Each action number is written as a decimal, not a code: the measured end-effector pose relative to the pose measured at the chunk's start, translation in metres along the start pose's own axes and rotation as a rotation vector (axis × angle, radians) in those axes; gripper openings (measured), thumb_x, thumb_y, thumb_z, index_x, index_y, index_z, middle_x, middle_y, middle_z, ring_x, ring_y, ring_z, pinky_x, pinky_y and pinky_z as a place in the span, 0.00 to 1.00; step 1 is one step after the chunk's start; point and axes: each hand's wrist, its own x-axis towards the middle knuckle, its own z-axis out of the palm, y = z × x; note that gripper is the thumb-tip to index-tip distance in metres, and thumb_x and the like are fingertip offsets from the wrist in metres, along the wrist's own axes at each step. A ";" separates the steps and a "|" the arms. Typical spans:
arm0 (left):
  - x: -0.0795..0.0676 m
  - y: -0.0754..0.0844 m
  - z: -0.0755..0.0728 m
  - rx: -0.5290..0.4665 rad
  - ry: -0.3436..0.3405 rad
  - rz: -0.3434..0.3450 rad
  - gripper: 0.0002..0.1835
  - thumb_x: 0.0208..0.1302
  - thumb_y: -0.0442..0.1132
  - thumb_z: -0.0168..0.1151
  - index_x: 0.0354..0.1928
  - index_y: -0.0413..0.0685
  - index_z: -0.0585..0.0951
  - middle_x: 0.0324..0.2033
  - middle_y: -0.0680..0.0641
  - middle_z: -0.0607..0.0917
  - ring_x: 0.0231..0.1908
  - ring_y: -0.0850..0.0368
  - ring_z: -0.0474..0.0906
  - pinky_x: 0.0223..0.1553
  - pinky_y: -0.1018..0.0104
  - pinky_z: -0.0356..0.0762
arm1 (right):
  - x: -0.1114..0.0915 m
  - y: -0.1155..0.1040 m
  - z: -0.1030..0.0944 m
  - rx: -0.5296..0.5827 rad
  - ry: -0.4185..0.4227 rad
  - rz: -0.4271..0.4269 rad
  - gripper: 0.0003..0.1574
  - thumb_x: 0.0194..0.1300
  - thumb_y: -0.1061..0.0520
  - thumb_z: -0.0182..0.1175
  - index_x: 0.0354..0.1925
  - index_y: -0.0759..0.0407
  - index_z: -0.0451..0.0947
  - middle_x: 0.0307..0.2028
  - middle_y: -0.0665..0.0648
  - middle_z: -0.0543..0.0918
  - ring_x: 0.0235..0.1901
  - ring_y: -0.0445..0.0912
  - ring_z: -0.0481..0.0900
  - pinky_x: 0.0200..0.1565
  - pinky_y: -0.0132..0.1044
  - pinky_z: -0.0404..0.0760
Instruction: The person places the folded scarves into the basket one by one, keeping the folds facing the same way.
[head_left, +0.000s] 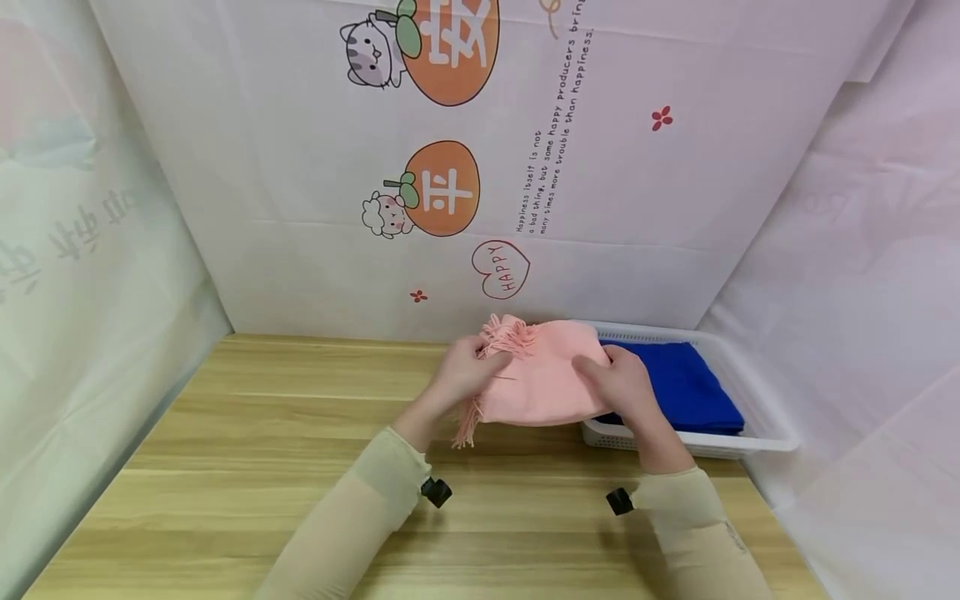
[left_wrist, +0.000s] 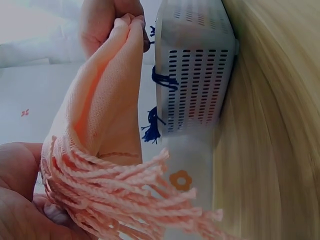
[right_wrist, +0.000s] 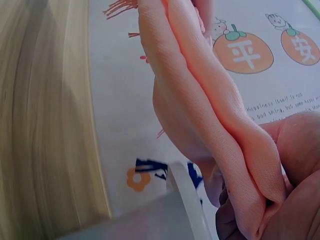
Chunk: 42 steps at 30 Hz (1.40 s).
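A folded pink scarf (head_left: 551,375) with twisted fringe is held up between both hands, over the table beside the basket. My left hand (head_left: 468,371) grips its fringed end, thumb on top; in the left wrist view the fringe (left_wrist: 125,185) hangs past the left hand (left_wrist: 25,200). At the opposite end my right hand (head_left: 622,379) pinches the folded edge, thumb above and fingers beneath. The right wrist view shows the scarf's thick stacked folds (right_wrist: 210,110) running into the right hand (right_wrist: 300,175).
A white perforated basket (head_left: 772,433) stands at the table's back right, holding a folded blue cloth (head_left: 693,387). Dark blue tassels (left_wrist: 152,125) hang over its rim. The wood-grain table (head_left: 300,433) meets a printed white backdrop (head_left: 315,250) behind, with white sheets at both sides.
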 end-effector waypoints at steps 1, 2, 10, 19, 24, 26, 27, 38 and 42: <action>0.000 0.001 0.002 -0.003 0.000 0.010 0.17 0.73 0.52 0.72 0.34 0.48 0.81 0.28 0.50 0.75 0.26 0.57 0.74 0.24 0.64 0.75 | 0.000 0.002 -0.002 0.001 0.002 -0.001 0.41 0.79 0.38 0.66 0.70 0.69 0.77 0.47 0.66 0.87 0.35 0.51 0.85 0.37 0.40 0.85; 0.001 0.002 0.005 -0.003 0.001 0.022 0.17 0.73 0.52 0.72 0.34 0.48 0.81 0.27 0.50 0.75 0.26 0.57 0.73 0.25 0.64 0.75 | -0.001 0.003 -0.004 0.000 0.004 -0.001 0.42 0.79 0.37 0.66 0.70 0.69 0.77 0.47 0.66 0.87 0.35 0.51 0.85 0.37 0.40 0.85; 0.004 0.010 0.022 -0.089 -0.002 0.088 0.15 0.74 0.49 0.72 0.39 0.44 0.85 0.27 0.52 0.76 0.26 0.59 0.73 0.25 0.66 0.73 | -0.002 0.012 -0.021 0.009 0.029 0.026 0.44 0.78 0.35 0.67 0.72 0.68 0.76 0.50 0.66 0.87 0.37 0.50 0.85 0.38 0.39 0.85; 0.008 0.016 0.036 -0.099 -0.004 0.103 0.15 0.74 0.49 0.72 0.35 0.46 0.83 0.26 0.53 0.74 0.26 0.59 0.71 0.25 0.66 0.71 | -0.001 0.023 -0.036 0.012 0.036 0.020 0.45 0.78 0.35 0.68 0.73 0.69 0.76 0.49 0.66 0.87 0.35 0.49 0.85 0.37 0.39 0.86; 0.012 0.019 0.046 -0.089 -0.015 0.096 0.16 0.74 0.50 0.73 0.35 0.46 0.82 0.26 0.53 0.75 0.26 0.59 0.71 0.26 0.66 0.71 | 0.001 0.031 -0.044 -0.004 0.043 0.027 0.47 0.78 0.34 0.67 0.73 0.69 0.76 0.50 0.67 0.87 0.35 0.49 0.85 0.37 0.39 0.85; 0.013 0.020 0.050 -0.098 -0.020 0.087 0.16 0.74 0.50 0.73 0.36 0.47 0.82 0.26 0.53 0.76 0.26 0.59 0.72 0.26 0.66 0.72 | 0.001 0.035 -0.047 -0.006 0.042 0.028 0.48 0.78 0.33 0.67 0.74 0.70 0.75 0.50 0.67 0.87 0.36 0.49 0.85 0.37 0.39 0.85; 0.013 0.020 0.051 -0.103 -0.021 0.085 0.16 0.74 0.50 0.73 0.36 0.46 0.82 0.26 0.53 0.76 0.26 0.59 0.72 0.25 0.66 0.72 | 0.002 0.036 -0.048 -0.006 0.043 0.028 0.48 0.78 0.33 0.67 0.74 0.69 0.75 0.51 0.67 0.86 0.36 0.48 0.85 0.37 0.39 0.85; 0.017 0.019 0.063 -0.150 -0.070 0.069 0.17 0.76 0.52 0.73 0.39 0.45 0.83 0.27 0.52 0.77 0.26 0.60 0.73 0.25 0.66 0.74 | 0.004 0.047 -0.060 0.012 0.039 0.042 0.50 0.78 0.33 0.67 0.75 0.71 0.74 0.49 0.65 0.87 0.35 0.46 0.85 0.36 0.38 0.86; 0.018 0.017 0.067 -0.176 -0.087 0.074 0.17 0.75 0.51 0.73 0.38 0.46 0.82 0.28 0.52 0.77 0.27 0.59 0.74 0.26 0.66 0.74 | 0.006 0.051 -0.063 0.013 0.043 0.043 0.50 0.78 0.32 0.67 0.75 0.71 0.74 0.48 0.64 0.86 0.35 0.47 0.85 0.36 0.39 0.86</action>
